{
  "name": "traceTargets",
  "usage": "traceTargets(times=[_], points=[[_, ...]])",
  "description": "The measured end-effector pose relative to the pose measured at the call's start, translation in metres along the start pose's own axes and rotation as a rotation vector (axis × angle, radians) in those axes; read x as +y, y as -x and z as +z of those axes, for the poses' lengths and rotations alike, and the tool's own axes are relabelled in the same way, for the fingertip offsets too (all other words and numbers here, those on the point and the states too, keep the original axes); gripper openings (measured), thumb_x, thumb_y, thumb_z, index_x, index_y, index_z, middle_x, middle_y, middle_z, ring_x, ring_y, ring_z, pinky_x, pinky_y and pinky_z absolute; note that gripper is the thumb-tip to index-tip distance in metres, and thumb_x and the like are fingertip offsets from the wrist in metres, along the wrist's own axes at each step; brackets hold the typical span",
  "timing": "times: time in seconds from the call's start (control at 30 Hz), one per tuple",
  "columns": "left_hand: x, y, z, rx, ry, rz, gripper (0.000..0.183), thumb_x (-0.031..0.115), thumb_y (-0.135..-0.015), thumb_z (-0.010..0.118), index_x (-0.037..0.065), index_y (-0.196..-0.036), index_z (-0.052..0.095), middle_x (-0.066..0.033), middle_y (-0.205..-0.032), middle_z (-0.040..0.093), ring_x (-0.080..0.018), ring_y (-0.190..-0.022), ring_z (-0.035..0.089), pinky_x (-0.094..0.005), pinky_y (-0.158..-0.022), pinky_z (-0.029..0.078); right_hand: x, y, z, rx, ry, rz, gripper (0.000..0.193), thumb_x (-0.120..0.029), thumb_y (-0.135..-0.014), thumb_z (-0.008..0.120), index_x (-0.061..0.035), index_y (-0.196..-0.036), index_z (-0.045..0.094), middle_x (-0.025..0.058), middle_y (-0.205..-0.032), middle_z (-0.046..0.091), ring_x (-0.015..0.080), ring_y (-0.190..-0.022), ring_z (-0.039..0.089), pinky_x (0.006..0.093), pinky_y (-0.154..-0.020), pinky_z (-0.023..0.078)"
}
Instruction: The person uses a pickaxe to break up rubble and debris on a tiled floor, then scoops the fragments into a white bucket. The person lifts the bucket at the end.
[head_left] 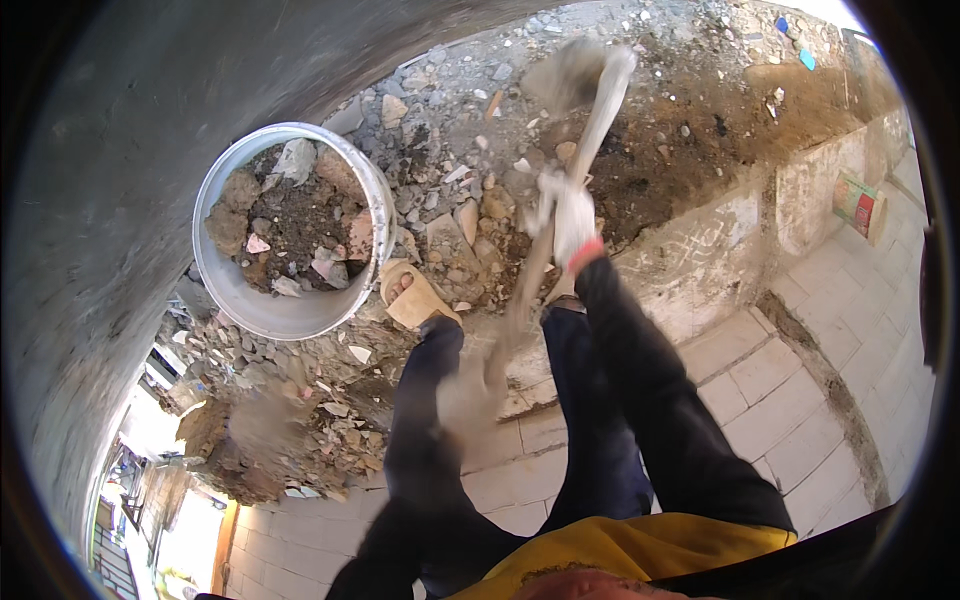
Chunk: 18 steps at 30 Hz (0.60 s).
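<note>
A hoe with a pale wooden handle (pixel 535 265) slants across the middle, its head (pixel 565 75) blurred by motion above the rubble and soil. My right hand (pixel 575 220), in a white glove with a red cuff, is closed around the handle about midway. Nearer my body, my left hand (pixel 468 400) is smeared by motion; it appears closed around the handle's lower end, its fingers unclear. To the left of the hoe, a white bucket (pixel 383 215) holds dark soil, stones and broken chunks.
Broken stones and rubble (pixel 445 190) surround the bucket. A grey wall (pixel 150 130) curves along the left. My sandalled foot (pixel 415 295) stands beside the bucket. A low concrete edge (pixel 700 260) borders pale paving (pixel 770 400), where a printed packet (pixel 858 207) lies at right.
</note>
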<state>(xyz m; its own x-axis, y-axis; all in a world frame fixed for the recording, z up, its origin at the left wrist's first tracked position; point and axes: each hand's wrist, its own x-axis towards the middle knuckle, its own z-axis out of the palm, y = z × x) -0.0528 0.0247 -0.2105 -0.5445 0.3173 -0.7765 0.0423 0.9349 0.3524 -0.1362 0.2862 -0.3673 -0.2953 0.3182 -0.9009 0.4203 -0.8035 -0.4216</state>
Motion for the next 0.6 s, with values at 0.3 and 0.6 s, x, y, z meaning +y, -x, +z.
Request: traceTargets(times=[0.3, 0.6], points=[[-0.070, -0.009, -0.061, -0.027, 0.153, -0.299, 0.029, 0.029, -0.092, 0.072, 0.004, -0.107, 0.068, -0.0291, -0.096, 0.075, -0.0520, -0.096, 0.073, -0.0612, -0.083, 0.056, 0.103, -0.055, 0.104, -0.126, -0.105, 0.232, 0.011, -0.017, -0.098, 0.073, -0.0115, -0.093, 0.065, 0.0026, -0.075, 0.054, 0.0214, -0.059, 0.054, 0.0497, -0.070, 0.062], [-0.017, 0.129, 0.006, -0.237, 0.190, -0.325, 0.035, 0.031, -0.093, 0.072, 0.007, -0.118, 0.065, -0.0279, -0.097, 0.077, -0.0512, -0.095, 0.074, -0.0614, -0.087, 0.056, 0.076, 0.090, 0.002, -0.012, 0.021, 0.374, 0.016, -0.021, -0.098, 0.077, -0.0126, -0.101, 0.064, -0.0029, -0.075, 0.051, 0.0155, -0.058, 0.052, 0.0414, -0.059, 0.058]])
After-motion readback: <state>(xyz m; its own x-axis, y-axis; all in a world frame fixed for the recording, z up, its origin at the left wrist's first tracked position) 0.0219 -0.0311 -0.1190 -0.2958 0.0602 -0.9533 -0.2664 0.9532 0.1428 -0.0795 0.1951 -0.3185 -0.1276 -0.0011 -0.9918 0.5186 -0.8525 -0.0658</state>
